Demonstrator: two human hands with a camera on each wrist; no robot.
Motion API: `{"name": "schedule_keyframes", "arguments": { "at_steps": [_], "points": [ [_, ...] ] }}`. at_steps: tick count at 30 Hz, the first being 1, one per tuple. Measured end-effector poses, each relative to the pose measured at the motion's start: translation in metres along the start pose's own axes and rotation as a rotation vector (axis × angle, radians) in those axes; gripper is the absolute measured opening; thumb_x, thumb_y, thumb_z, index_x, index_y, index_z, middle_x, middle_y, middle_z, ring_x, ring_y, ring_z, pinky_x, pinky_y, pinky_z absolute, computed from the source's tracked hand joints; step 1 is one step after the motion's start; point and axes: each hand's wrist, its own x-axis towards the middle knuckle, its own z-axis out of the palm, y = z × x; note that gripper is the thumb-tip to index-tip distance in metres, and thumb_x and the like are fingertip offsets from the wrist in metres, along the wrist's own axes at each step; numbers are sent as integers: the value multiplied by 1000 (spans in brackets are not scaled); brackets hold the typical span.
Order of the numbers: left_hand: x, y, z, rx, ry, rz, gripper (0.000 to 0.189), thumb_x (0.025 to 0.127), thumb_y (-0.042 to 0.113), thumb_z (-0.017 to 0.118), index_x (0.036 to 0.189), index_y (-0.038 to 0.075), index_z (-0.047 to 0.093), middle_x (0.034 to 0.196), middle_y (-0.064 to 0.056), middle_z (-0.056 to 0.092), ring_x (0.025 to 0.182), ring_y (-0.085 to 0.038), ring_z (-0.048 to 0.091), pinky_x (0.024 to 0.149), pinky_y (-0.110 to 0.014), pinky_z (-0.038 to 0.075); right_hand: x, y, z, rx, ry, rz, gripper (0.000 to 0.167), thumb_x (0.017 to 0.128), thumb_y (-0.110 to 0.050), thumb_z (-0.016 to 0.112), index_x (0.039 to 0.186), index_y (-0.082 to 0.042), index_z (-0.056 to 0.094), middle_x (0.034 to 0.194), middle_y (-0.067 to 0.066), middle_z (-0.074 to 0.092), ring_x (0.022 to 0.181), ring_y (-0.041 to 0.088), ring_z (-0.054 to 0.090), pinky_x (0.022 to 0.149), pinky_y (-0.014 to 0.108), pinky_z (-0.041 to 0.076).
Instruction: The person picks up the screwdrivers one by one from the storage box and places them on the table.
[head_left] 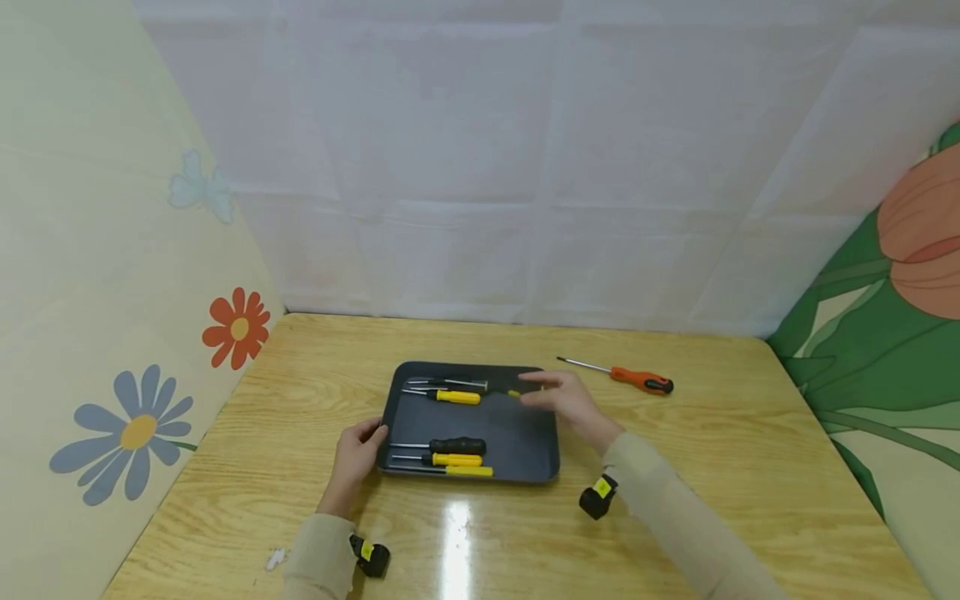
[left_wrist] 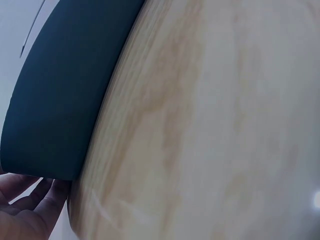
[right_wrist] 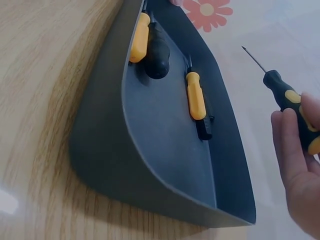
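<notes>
A dark grey tray [head_left: 517, 437] lies on the table with several screwdrivers in it. My left hand [head_left: 356, 460] grips its left rim; in the left wrist view, its fingers [left_wrist: 47, 205] are at the end wall. Over the tray's right part, my right hand [head_left: 566, 402] holds a black-and-yellow screwdriver [right_wrist: 295, 102] by its handle, its thin shaft raised above the rim. Along the tray's near side lie a black screwdriver [head_left: 457, 446] and two yellow-handled ones, including a yellow screwdriver [head_left: 468, 472]. At its far side are another yellow-handled screwdriver [head_left: 457, 397] and black-handled tools [right_wrist: 204, 130].
To the right of the tray, an orange-and-black screwdriver [head_left: 637, 378] lies on the wooden table [head_left: 675, 500]. A small white scrap [head_left: 276, 558] is near the left sleeve. White cloth [head_left: 480, 167] hangs behind the table, with patterned walls at both sides.
</notes>
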Motion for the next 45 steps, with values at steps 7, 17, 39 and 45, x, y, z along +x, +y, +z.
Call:
{"name": "schedule_keyframes", "arguments": {
  "at_steps": [7,17,39,45],
  "points": [
    [0,0,0,2,-5,-14,31,91,5,50,116,-13,54,113,-27,55,105,-31,50,89,-43,41,-2,-1,-7,-41,12,-24,44,75,4,69,117,6,58,116,19,58,81,12,62,78,33,51],
    [0,-1,0,3,-6,-8,30,91,4,50,115,-14,54,112,-27,56,104,-31,50,88,-41,42,-5,4,-18,43,5,-31,45,78,6,65,121,9,53,121,22,53,80,11,62,82,36,50],
    [0,0,0,5,-6,2,30,91,4,50,116,-13,54,113,-27,56,105,-31,50,88,-42,42,-12,11,-52,148,30,-64,39,76,8,67,114,6,59,93,2,66,80,12,63,80,35,51],
    [0,0,0,7,-4,5,30,91,4,50,115,-14,54,112,-27,56,104,-31,51,87,-41,42,-16,12,-62,243,29,-46,34,78,11,63,109,-3,63,91,2,65,79,13,65,81,32,50]
  ]
}}
